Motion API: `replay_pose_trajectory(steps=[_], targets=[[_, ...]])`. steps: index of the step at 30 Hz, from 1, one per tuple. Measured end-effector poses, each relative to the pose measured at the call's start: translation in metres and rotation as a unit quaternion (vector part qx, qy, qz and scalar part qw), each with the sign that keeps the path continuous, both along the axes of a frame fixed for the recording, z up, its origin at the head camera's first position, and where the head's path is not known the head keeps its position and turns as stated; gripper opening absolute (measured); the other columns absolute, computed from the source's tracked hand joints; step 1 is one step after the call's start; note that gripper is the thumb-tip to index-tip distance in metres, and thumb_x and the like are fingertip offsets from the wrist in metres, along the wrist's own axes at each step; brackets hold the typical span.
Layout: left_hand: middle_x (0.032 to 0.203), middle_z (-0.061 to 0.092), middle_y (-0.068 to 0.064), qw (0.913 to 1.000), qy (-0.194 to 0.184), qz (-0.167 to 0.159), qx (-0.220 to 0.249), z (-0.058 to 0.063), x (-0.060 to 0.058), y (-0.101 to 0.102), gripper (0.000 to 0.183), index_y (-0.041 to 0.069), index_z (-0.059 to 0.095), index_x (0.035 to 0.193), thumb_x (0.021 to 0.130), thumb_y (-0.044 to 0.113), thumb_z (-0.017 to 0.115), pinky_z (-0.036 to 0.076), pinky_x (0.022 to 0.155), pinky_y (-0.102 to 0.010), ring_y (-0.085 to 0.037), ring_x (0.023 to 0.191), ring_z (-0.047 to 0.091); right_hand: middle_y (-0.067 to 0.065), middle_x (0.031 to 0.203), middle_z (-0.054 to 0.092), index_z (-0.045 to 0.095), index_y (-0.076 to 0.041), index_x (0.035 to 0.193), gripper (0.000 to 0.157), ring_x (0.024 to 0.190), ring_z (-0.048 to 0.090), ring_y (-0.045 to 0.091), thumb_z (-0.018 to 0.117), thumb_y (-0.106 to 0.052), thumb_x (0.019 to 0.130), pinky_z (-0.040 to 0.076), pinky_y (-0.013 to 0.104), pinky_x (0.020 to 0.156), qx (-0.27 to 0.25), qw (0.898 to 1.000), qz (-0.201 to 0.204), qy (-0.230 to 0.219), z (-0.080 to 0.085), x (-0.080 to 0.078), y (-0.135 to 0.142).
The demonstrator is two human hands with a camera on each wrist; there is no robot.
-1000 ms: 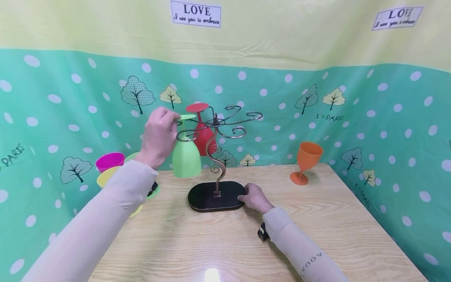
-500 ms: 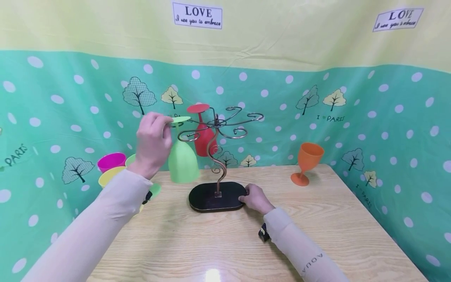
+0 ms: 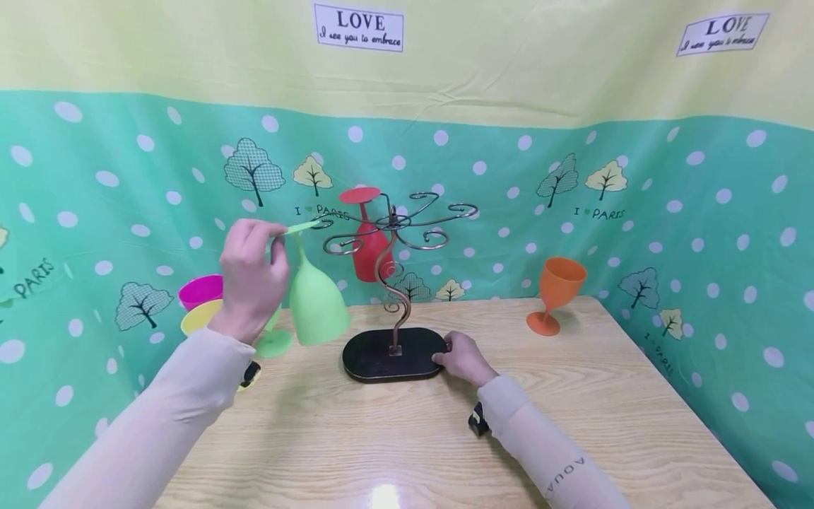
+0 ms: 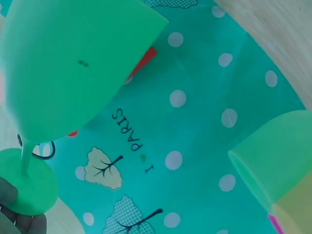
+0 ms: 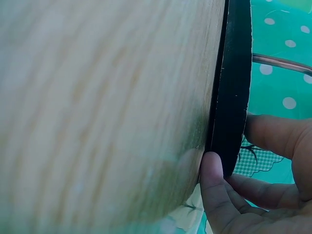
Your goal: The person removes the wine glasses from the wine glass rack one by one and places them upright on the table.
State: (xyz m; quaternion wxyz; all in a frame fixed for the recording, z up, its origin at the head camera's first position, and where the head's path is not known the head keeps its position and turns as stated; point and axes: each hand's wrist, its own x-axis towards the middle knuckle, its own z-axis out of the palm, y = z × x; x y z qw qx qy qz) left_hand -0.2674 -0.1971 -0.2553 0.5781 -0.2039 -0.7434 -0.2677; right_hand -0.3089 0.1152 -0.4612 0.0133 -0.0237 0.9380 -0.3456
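My left hand [image 3: 254,276] pinches the foot of a light green plastic goblet [image 3: 319,305], which hangs upside down and tilted, its bowl swung to the right. Its foot is beside the curled hook at the left of a bronze metal stemware rack [image 3: 403,304]; whether they touch I cannot tell. In the left wrist view the green bowl [image 4: 73,68] fills the upper left. My right hand [image 3: 467,359] grips the right end of the rack's black oval base [image 3: 372,360], thumb and fingers on opposite faces in the right wrist view. An upside-down red goblet [image 3: 369,258] hangs from a rear hook.
At left, partly behind my left arm, stand a magenta cup [image 3: 198,291], a yellow cup [image 3: 198,318] and another green goblet [image 3: 275,343]. An orange goblet [image 3: 562,283] stands upright at the back right. Patterned cloth [image 3: 496,155] walls the wooden table [image 3: 331,438].
My left hand has moved left and down, drawing the green goblet away from the front left hook; the goblet has tilted. My right hand stays on the base.
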Motion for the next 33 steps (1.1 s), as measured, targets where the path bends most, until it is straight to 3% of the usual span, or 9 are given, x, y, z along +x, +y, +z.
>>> replay_pose_trajectory(steps=[6, 14, 24, 33], targets=[[0.08, 0.055, -0.018, 0.9996, -0.017, 0.005, 0.023, -0.01, 0.005, -0.007, 0.014, -0.005, 0.062, 0.085, 0.077, -0.008, 0.051, 0.04, 0.07, -0.038, -0.031, 0.079, 0.051, 0.012, 0.1, 0.057, 0.052, 0.002, 0.114, 0.046, 0.092, 0.052, 0.024, 0.068, -0.023, 0.079, 0.045, 0.039, 0.081, 0.0, 1.0, -0.002, -0.003, 0.001, 0.001, 0.0], [0.081, 0.057, -0.016, 0.9977, -0.029, 0.021, 0.058, -0.027, 0.009, -0.014, 0.013, -0.005, 0.063, 0.088, 0.079, -0.008, 0.053, 0.039, 0.069, -0.033, -0.029, 0.082, 0.052, 0.012, 0.101, 0.056, 0.052, 0.002, 0.115, 0.046, 0.093, 0.052, 0.024, 0.067, -0.023, 0.08, 0.045, 0.04, 0.08, -0.001, 1.0, 0.0, -0.007, 0.002, 0.002, 0.001], [0.081, 0.057, -0.015, 0.9958, -0.061, 0.024, 0.065, -0.059, 0.011, -0.016, 0.011, -0.004, 0.064, 0.087, 0.079, -0.005, 0.056, 0.041, 0.076, -0.031, -0.027, 0.082, 0.051, 0.012, 0.1, 0.056, 0.052, 0.001, 0.114, 0.044, 0.09, 0.052, 0.023, 0.067, -0.022, 0.08, 0.046, 0.038, 0.078, 0.0, 1.0, -0.002, -0.011, 0.002, 0.002, 0.002], [0.078, 0.057, -0.015, 0.9928, -0.062, 0.01, 0.102, -0.091, 0.01, -0.004, 0.013, -0.004, 0.065, 0.084, 0.075, -0.009, 0.057, 0.039, 0.07, -0.032, -0.027, 0.077, 0.051, 0.014, 0.103, 0.056, 0.051, 0.004, 0.118, 0.048, 0.092, 0.053, 0.023, 0.068, -0.02, 0.08, 0.046, 0.039, 0.081, 0.006, 1.0, 0.011, -0.002, 0.006, 0.001, 0.001]])
